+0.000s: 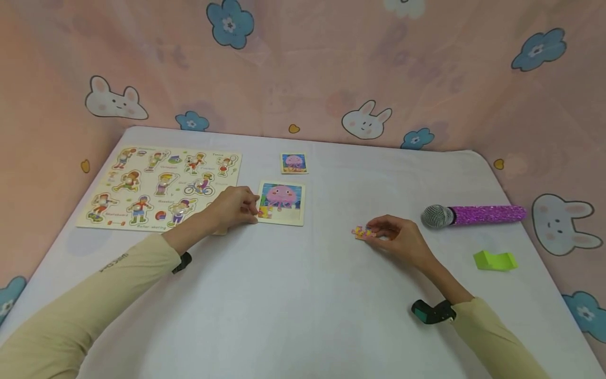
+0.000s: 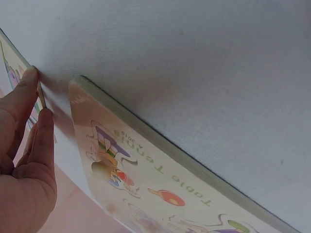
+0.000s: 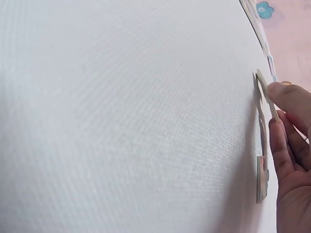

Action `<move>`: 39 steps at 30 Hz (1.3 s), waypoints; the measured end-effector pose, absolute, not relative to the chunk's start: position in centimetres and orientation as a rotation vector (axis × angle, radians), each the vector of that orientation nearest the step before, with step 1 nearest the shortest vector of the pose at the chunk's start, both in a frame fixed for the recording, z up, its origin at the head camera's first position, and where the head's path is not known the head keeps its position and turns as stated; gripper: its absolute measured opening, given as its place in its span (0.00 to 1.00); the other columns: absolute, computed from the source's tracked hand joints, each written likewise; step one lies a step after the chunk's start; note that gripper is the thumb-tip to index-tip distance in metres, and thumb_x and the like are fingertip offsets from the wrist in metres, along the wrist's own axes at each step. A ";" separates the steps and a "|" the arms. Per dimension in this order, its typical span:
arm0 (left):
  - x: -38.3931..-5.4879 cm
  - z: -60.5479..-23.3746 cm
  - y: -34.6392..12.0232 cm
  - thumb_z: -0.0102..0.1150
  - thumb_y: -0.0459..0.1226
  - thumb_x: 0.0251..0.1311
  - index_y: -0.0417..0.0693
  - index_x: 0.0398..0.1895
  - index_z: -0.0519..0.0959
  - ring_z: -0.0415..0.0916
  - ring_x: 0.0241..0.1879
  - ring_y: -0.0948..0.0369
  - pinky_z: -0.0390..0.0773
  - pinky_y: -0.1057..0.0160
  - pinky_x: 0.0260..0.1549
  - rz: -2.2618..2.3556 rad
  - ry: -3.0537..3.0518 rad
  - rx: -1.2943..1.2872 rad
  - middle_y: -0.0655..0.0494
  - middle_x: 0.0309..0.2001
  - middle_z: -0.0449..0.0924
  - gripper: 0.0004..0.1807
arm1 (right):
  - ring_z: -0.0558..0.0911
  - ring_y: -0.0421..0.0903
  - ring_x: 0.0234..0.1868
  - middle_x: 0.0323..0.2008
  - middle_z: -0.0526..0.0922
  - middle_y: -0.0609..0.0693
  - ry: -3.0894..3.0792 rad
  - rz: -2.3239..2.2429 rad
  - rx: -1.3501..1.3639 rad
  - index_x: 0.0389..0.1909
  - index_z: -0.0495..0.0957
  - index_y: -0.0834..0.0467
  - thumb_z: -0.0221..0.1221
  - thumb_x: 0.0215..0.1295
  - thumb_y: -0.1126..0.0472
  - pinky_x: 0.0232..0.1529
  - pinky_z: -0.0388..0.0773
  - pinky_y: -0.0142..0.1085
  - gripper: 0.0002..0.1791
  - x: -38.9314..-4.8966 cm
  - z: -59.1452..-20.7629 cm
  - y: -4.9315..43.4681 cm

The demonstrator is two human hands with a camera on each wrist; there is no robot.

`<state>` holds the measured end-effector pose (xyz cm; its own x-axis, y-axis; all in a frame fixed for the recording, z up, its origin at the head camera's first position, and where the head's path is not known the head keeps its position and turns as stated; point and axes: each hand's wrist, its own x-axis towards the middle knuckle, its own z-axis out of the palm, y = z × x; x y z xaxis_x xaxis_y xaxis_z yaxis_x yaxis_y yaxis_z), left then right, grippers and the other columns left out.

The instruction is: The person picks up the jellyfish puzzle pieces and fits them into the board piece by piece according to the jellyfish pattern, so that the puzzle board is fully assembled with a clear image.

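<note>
A square jellyfish jigsaw tray [image 1: 293,217] lies mid-table, its picture partly filled and its lower right bare. My left hand [image 1: 235,206] grips the tray's left edge; in the left wrist view the thumb and a finger meet the thin edge [image 2: 41,94]. To the right, my right hand [image 1: 400,239] pinches a small yellow and pink jigsaw piece [image 1: 361,232] just over the tabletop. Seen from the right wrist, that piece [image 3: 263,82] stands edge-on between thumb and fingertip. Below it, a small block-like piece [image 3: 262,179] with a coloured face lies on the cloth.
A sports-figure peg puzzle board [image 1: 147,202] lies left, partly under my left forearm. Behind the tray is a small jellyfish picture card [image 1: 294,163]. A purple glittery microphone [image 1: 478,215] and a green curved block [image 1: 495,261] are at the right.
</note>
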<state>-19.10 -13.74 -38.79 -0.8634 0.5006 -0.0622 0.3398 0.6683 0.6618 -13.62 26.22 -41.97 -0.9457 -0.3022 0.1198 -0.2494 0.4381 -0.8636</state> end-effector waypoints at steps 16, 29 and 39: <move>-19.0 -38.9 -13.7 0.70 0.28 0.50 0.42 0.23 0.81 0.75 0.54 0.49 0.71 0.62 0.36 0.972 2.641 0.667 0.43 0.50 0.79 0.06 | 0.83 0.38 0.34 0.41 0.83 0.64 2.599 -1.605 -0.519 0.42 0.79 0.70 0.68 0.51 0.73 0.40 0.79 0.26 0.16 -13.5 -42.3 26.4; -19.3 -39.0 -13.8 0.69 0.28 0.51 0.42 0.24 0.80 0.74 0.55 0.49 0.71 0.62 0.36 0.993 2.621 0.625 0.44 0.50 0.79 0.06 | 0.84 0.35 0.35 0.41 0.83 0.65 2.605 -1.592 -0.474 0.43 0.79 0.70 0.68 0.53 0.71 0.40 0.78 0.24 0.16 -13.4 -42.3 26.5; -19.2 -39.0 -13.7 0.70 0.28 0.50 0.42 0.23 0.80 0.73 0.56 0.48 0.72 0.61 0.38 0.988 2.633 0.654 0.43 0.50 0.79 0.06 | 0.84 0.33 0.36 0.41 0.83 0.66 2.595 -1.583 -0.458 0.42 0.79 0.72 0.68 0.53 0.71 0.40 0.78 0.24 0.15 -13.3 -42.3 26.6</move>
